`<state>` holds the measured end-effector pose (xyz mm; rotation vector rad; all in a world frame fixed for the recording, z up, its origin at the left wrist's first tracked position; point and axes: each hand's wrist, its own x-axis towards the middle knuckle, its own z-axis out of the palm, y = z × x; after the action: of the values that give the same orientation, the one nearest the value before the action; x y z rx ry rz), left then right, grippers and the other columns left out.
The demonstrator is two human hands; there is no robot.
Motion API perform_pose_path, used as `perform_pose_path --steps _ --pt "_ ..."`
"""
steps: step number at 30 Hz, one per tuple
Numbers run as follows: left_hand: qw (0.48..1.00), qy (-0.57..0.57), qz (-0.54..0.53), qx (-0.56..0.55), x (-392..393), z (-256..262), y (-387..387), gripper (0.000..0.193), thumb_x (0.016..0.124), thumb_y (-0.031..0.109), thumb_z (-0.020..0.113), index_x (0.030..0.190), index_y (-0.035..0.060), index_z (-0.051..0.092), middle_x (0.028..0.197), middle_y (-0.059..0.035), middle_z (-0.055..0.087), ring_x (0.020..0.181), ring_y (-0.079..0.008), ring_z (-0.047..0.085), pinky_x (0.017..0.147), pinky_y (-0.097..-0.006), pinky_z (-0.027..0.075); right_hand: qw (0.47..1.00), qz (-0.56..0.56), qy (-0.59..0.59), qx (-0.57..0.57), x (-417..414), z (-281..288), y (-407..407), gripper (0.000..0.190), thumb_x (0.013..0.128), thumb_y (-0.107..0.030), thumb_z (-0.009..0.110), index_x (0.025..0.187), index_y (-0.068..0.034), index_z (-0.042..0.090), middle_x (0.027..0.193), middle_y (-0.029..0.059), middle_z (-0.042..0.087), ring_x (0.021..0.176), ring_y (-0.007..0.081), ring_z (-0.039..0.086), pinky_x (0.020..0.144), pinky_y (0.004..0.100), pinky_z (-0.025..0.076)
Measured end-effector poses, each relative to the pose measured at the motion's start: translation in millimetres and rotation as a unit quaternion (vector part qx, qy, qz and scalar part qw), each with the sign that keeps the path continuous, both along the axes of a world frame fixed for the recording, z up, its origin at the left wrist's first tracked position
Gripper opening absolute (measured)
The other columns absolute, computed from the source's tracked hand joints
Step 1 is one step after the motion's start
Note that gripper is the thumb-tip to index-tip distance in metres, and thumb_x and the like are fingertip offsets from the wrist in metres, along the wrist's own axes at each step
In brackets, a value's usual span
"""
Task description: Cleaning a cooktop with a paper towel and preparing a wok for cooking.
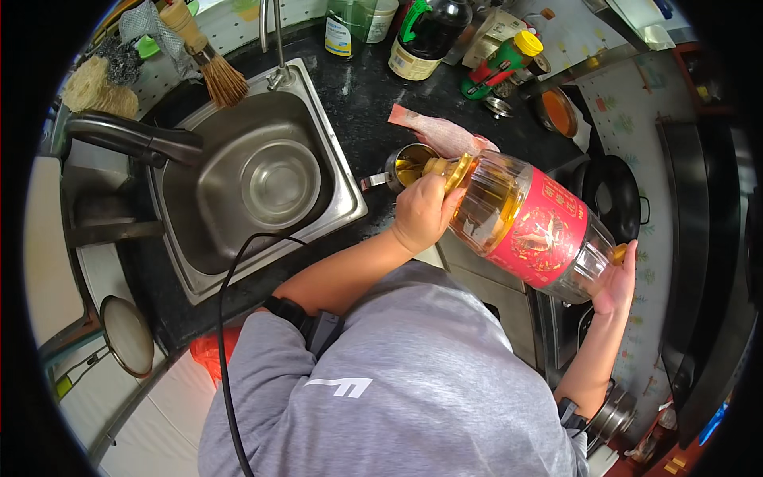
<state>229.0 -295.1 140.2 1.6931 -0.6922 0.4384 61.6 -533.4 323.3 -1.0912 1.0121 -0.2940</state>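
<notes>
A large clear plastic cooking-oil bottle (539, 229) with a red label lies tilted in both my hands, its neck lower than its base. My left hand (424, 211) grips it at the yellow handle (459, 174) just behind the neck. Under its base, my right hand (617, 283) supports the far end, and a yellow cap (620, 254) shows by its fingers. The mouth sits over a stainless steel cup (393, 170) with a side handle. Golden oil is visible inside the cup. Right behind the cup lies a whole reddish fish (444, 131) on the black counter.
A steel sink (199, 238) at left holds a metal basin (280, 185), with a dark faucet (137, 137) reaching over it. Behind stand a dark jug (432, 36) and a yellow-capped green bottle (501, 65). A black wok (611, 200) sits at right; a black cable (222, 334) hangs before me.
</notes>
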Motion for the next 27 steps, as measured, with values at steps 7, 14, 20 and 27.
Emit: perform_pose_path --steps 7,14,20,27 --pt "1.0 0.014 -0.007 0.001 -3.3 -2.4 2.6 0.015 0.085 0.013 0.056 0.085 0.0006 0.047 0.072 -0.0153 0.053 0.062 -0.0342 0.054 0.054 -0.039 0.043 0.999 0.027 -0.02 0.003 -3.3 -0.5 -15.2 0.049 0.083 -0.062 0.046 0.099 -0.016 0.054 0.105 0.0089 0.058 0.1 0.0288 0.056 0.085 0.0558 0.035" --pt "1.0 0.003 0.008 -0.02 -0.2 3.6 -0.5 0.022 0.084 0.019 0.059 0.078 0.0038 0.044 0.068 -0.0133 0.05 0.059 -0.0327 0.053 0.051 -0.0395 0.042 0.999 0.03 -0.031 -0.022 -3.5 5.4 -17.5 0.051 0.084 -0.062 0.045 0.105 -0.016 0.052 0.107 0.0106 0.058 0.098 0.0294 0.057 0.082 0.0546 0.038" --pt "1.0 0.01 -0.004 -0.023 -2.6 2.7 2.1 0.015 0.085 0.013 0.056 0.084 0.0007 0.047 0.07 -0.0159 0.051 0.061 -0.0348 0.053 0.054 -0.0402 0.042 0.999 0.009 -0.013 -0.047 10.6 16.5 3.7 0.053 0.085 -0.06 0.044 0.101 -0.011 0.05 0.102 0.0103 0.057 0.092 0.0266 0.058 0.075 0.0453 0.045" --pt "1.0 0.017 -0.008 -0.016 -2.8 3.8 1.9 0.016 0.086 0.013 0.055 0.083 0.0012 0.046 0.07 -0.0163 0.051 0.06 -0.0347 0.052 0.053 -0.0399 0.041 0.998 0.009 0.008 -0.058 8.8 22.3 8.6 0.059 0.085 -0.062 0.043 0.103 -0.006 0.051 0.099 0.0092 0.058 0.092 0.0234 0.057 0.079 0.0405 0.044"
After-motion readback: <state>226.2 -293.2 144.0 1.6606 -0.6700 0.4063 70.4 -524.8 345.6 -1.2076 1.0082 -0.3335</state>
